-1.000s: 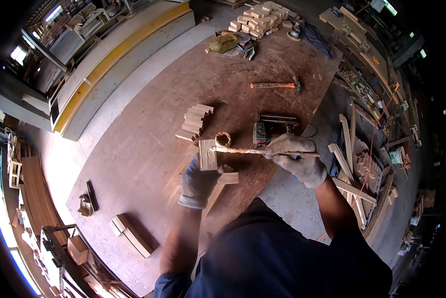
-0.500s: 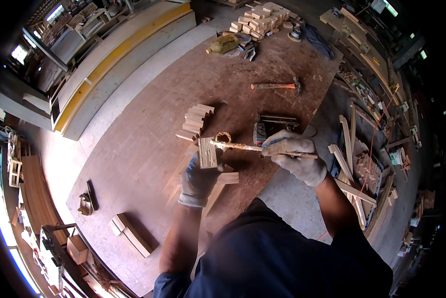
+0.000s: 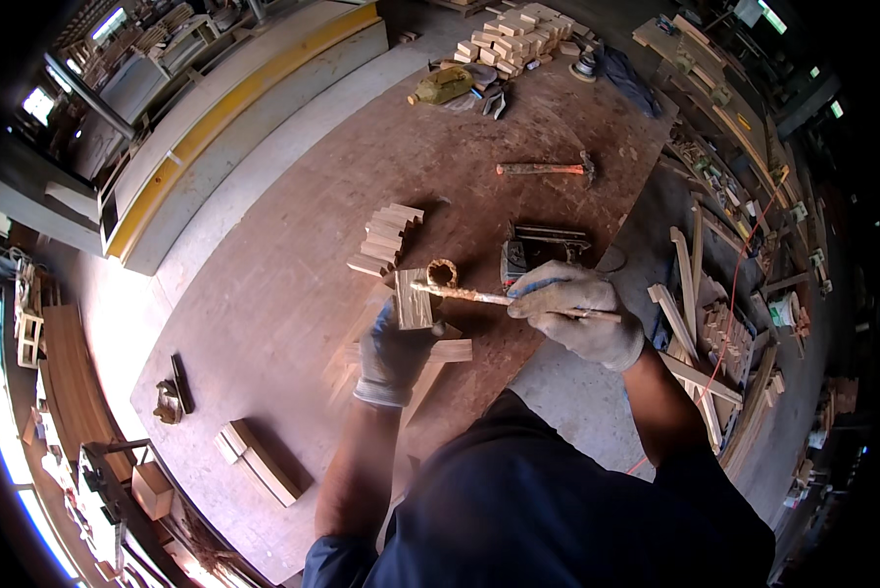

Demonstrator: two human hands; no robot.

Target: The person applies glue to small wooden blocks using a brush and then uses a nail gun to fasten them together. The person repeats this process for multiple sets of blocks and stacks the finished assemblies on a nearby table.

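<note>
Left hand [image 3: 393, 360] closed round wooden block [image 3: 414, 308]; right hand [image 3: 595, 335] closed on slender stick [image 3: 474, 295] (both gloved).

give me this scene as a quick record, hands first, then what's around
left hand: gloved, gripping a pale rectangular wooden block
right hand: gloved, holding a slender crusted stick
stick tip: over the block's face, contact unclear
nearby: small round crusted container
farther off: orange-handled metal hammer
surface: worn brown tabletop

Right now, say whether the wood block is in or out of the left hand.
In: the gloved left hand grips the wood block, digits at its lower sides.
</note>
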